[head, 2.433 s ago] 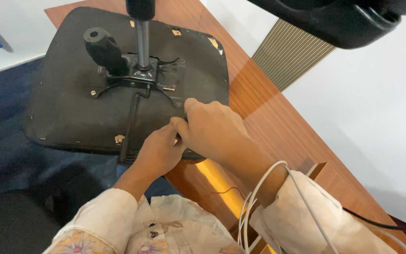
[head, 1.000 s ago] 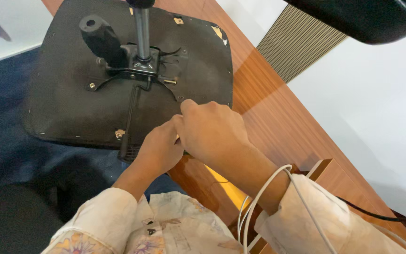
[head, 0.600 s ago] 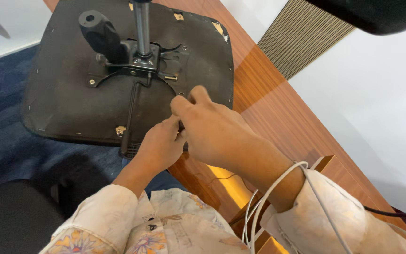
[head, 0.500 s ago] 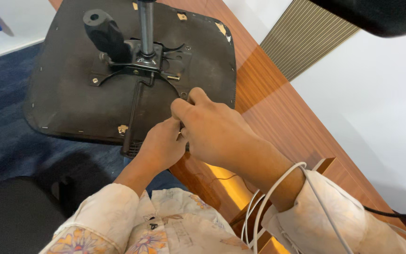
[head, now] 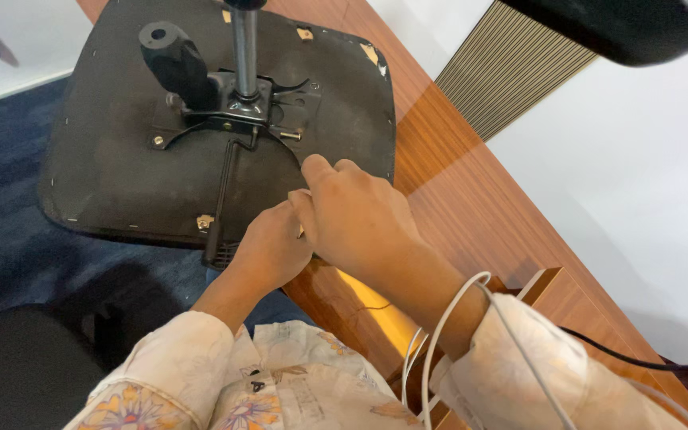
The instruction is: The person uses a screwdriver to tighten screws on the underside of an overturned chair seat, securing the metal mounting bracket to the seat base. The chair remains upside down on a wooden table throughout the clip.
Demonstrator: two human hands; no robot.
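Two bare hands meet at the near edge of an upturned black office-chair seat (head: pixel 121 159), whose flat underside faces up and rests partly on a long brown wooden table (head: pixel 471 215); that seat is the landmark for all that follows.

Head view: the left hand (head: pixel 268 247) is curled against the near edge of the seat, its fingers hidden, so I cannot tell whether it grips anything. The right hand (head: pixel 356 219) lies over and touches the left one, fingers bent and reaching onto the seat underside; what, if anything, it pinches is covered. Judging by the pose, the seat is turned underside up so that its fittings are open to reach.

At the middle of the seat sits a black metal mounting plate (head: pixel 236 111) with a shiny steel column (head: pixel 242 48) rising from it and a black cylindrical knob handle (head: pixel 170 60) just to its left. A thin black lever rod (head: pixel 224 191) runs from the plate toward the near edge, ending beside the left hand. Small tan paper tags (head: pixel 369 54) sit at the far corners of the seat; one more is near the rod's end.

White cables (head: pixel 447 318) loop over the right wrist. Dark blue carpet (head: pixel 1 199) lies left of the seat.
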